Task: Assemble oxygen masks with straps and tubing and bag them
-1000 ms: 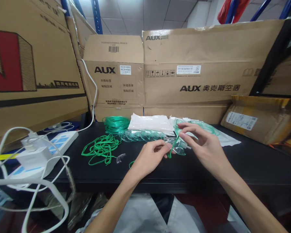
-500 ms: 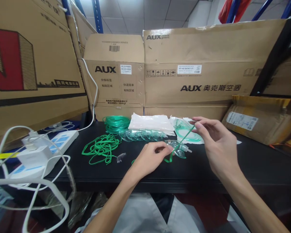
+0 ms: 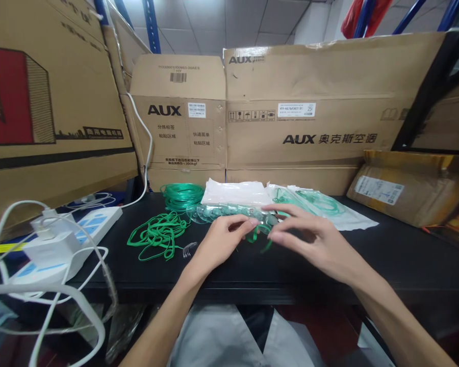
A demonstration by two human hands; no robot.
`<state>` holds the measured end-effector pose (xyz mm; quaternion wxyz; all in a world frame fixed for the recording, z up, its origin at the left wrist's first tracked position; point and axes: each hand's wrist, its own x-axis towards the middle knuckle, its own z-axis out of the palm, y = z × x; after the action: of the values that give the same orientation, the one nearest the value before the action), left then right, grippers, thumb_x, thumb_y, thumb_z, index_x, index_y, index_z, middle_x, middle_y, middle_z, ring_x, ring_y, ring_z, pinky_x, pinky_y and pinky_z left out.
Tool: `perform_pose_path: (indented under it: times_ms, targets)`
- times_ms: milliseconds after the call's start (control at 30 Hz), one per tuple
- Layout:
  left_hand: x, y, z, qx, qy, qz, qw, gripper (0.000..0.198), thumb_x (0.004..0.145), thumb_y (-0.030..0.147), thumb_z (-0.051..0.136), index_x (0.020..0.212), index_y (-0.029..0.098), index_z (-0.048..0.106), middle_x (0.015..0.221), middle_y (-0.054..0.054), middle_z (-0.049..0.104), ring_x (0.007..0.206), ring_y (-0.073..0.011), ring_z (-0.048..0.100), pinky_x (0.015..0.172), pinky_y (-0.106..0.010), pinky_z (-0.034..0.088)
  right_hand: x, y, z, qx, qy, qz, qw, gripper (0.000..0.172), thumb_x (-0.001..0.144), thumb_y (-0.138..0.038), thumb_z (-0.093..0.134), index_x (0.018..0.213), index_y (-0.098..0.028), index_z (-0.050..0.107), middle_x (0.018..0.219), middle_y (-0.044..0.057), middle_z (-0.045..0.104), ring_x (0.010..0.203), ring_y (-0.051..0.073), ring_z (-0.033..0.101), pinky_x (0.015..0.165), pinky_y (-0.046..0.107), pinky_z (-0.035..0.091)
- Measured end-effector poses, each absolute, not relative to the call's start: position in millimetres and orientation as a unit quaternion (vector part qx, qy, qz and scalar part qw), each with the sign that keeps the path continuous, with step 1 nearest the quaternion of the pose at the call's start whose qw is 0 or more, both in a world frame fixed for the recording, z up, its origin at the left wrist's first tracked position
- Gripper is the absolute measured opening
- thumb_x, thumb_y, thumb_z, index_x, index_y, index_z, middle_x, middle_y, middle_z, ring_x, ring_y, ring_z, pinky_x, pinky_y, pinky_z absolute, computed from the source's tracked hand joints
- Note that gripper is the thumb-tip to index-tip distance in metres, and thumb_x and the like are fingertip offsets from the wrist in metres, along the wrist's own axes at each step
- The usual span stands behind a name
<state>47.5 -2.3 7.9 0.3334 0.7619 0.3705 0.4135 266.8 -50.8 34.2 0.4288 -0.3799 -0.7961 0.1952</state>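
Half a second on, the right hand point(image 3: 318, 245) has come in close to the left hand point(image 3: 224, 240), which pinches one green strap point(image 3: 253, 235), now slack; whether the right grips, I cannot tell. Leftward, one tangle point(image 3: 159, 232); farther, one coil point(image 3: 182, 193).

The clear masks point(image 3: 222, 210) and coiled tubing point(image 3: 181, 196) look like glossy plastic. The AUX cartons point(image 3: 329, 118) are matt cardboard.

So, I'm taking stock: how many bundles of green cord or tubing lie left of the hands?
2: a coil of tubing at the back and a tangle of cord in front of it. The left hand could hide more.
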Motion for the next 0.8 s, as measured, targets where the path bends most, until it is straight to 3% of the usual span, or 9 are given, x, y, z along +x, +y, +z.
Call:
perform_pose_path:
  times_ms: [100, 200, 333, 500, 667, 800]
  targets:
    - [46, -6, 12, 0.772, 0.357, 0.409, 0.331, 0.041, 0.097, 0.055, 0.053, 0.091, 0.020, 0.074, 0.085, 0.000, 0.069, 0.083, -0.0191, 0.059, 0.074, -0.026, 0.041, 265, -38, 24, -0.412, -0.727, 0.214, 0.505, 0.026, 0.091, -0.049, 0.067, 0.107, -0.030, 0.072, 0.132, 0.006, 0.065, 0.124, 0.028, 0.060, 0.100, 0.041, 0.052]
    - [45, -8, 15, 0.786, 0.349, 0.393, 0.325, 0.043, 0.097, 0.055, 0.052, 0.088, 0.019, 0.074, 0.081, 0.000, 0.068, 0.079, -0.0184, 0.059, 0.073, -0.026, 0.042, 266, -26, 13, -0.442, -0.731, 0.263, 0.448, 0.047, 0.089, -0.052, 0.068, 0.130, -0.030, 0.063, 0.109, 0.005, 0.070, 0.101, 0.024, 0.067, 0.088, 0.039, 0.056]
    - [35, -5, 17, 0.807, 0.376, 0.374, 0.260, 0.041, 0.098, 0.054, 0.052, 0.094, 0.023, 0.078, 0.090, 0.000, 0.075, 0.084, -0.0212, 0.064, 0.077, -0.027, 0.043, 267, -21, 7, -0.462, -0.742, 0.260, 0.411, 0.051, 0.087, -0.055, 0.068, 0.130, -0.028, 0.064, 0.090, 0.001, 0.066, 0.083, 0.021, 0.063, 0.079, 0.037, 0.054]
    - [10, -2, 23, 0.828, 0.415, 0.337, 0.168, 0.029, 0.098, 0.045, 0.056, 0.102, 0.028, 0.079, 0.108, -0.001, 0.077, 0.100, -0.0249, 0.067, 0.087, -0.029, 0.044, 272, -21, 8, -0.477, -0.740, 0.244, 0.407, 0.050, 0.086, -0.057, 0.068, 0.126, -0.028, 0.067, 0.098, 0.002, 0.068, 0.087, 0.023, 0.064, 0.083, 0.038, 0.052]
    - [-4, 2, 22, 0.849, 0.431, 0.283, 0.119, 0.023, 0.097, 0.035, 0.056, 0.103, 0.030, 0.078, 0.110, -0.001, 0.075, 0.108, -0.0251, 0.064, 0.091, -0.030, 0.043, 273, -18, 6, -0.472, -0.742, 0.251, 0.405, 0.048, 0.087, -0.056, 0.068, 0.124, -0.027, 0.067, 0.107, 0.004, 0.071, 0.095, 0.026, 0.067, 0.088, 0.041, 0.054]
    - [-6, 7, 16, 0.839, 0.462, 0.268, 0.100, 0.026, 0.097, 0.039, 0.056, 0.105, 0.029, 0.077, 0.109, -0.003, 0.074, 0.104, -0.0254, 0.064, 0.088, -0.031, 0.043, 275, -16, 4, -0.472, -0.749, 0.250, 0.393, 0.045, 0.086, -0.054, 0.069, 0.122, -0.028, 0.067, 0.121, 0.005, 0.069, 0.101, 0.026, 0.068, 0.093, 0.043, 0.054]
